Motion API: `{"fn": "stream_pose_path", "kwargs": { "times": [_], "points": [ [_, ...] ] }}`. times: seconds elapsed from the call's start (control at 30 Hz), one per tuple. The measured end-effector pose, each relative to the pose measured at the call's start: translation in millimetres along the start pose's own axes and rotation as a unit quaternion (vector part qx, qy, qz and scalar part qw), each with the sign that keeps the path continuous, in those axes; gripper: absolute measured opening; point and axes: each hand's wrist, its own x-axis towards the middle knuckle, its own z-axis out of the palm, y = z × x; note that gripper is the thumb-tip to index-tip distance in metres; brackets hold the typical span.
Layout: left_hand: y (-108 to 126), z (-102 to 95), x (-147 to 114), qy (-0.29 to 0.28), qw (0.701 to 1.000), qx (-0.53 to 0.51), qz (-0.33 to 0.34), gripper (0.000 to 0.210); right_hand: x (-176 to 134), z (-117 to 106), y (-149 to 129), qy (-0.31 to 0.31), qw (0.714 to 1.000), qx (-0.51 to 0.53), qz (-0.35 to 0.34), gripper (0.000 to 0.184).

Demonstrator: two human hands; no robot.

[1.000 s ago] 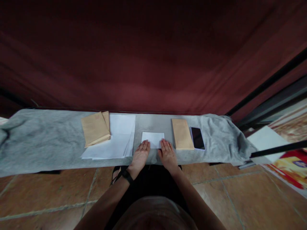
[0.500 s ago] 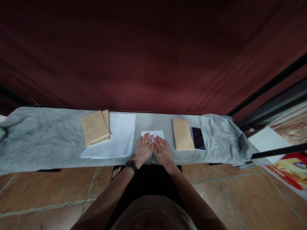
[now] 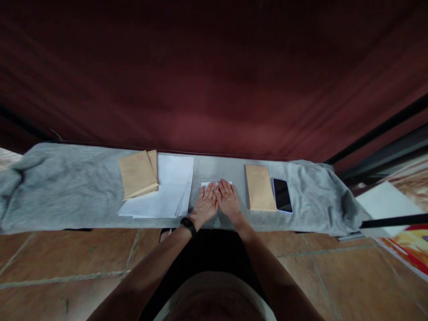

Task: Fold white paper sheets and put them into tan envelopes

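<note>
A small white sheet of paper (image 3: 204, 183) lies on the grey cloth in front of me, mostly covered by my hands. My left hand (image 3: 205, 203) rests flat on it with fingers stretched out, and a dark band circles that wrist. Beside it, my right hand (image 3: 228, 200) also presses flat on the paper, its fingers extended and its thumb side touching the left hand. To the left are loose white sheets (image 3: 174, 178), partly under brown envelopes (image 3: 137, 174). On the right sits a brown envelope or stack of them (image 3: 261, 189).
A phone (image 3: 282, 195) with a pale edge lies right of the envelope. Grey cloth (image 3: 73, 183) covers the narrow bench, rumpled at both ends. A dark red curtain (image 3: 214, 111) hangs behind it. Black bars (image 3: 394, 221) and a white board (image 3: 389, 205) stand at the right.
My right hand has slid up and inward over the paper, against the left hand, so less paper shows. The whole view has shifted and tilted slightly.
</note>
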Motion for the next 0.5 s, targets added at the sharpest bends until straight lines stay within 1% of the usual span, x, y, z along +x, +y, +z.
{"fn": "stream_pose_path", "kwargs": {
  "times": [0.13,0.23,0.33,0.4,0.5],
  "points": [
    [2,-1.6,-1,-0.002,1.000,-0.010,-0.019,0.058,-3,5,7,0.026,1.000,-0.012,0.009,0.051],
    [3,-3.2,-3,0.005,0.999,-0.034,-0.042,0.057,-9,8,13,0.047,0.998,-0.020,0.026,0.054],
    [3,-4.0,-7,0.015,0.998,-0.045,-0.049,0.058,-17,9,17,0.066,0.997,-0.026,0.039,0.056],
    [3,-3.4,-10,0.027,0.996,-0.043,-0.068,0.062,-22,9,17,0.075,0.996,-0.028,0.046,0.057],
    [5,-0.3,-17,0.060,0.990,-0.047,-0.115,0.067,-28,7,16,0.078,0.995,-0.029,0.055,0.058]
  ]
}}
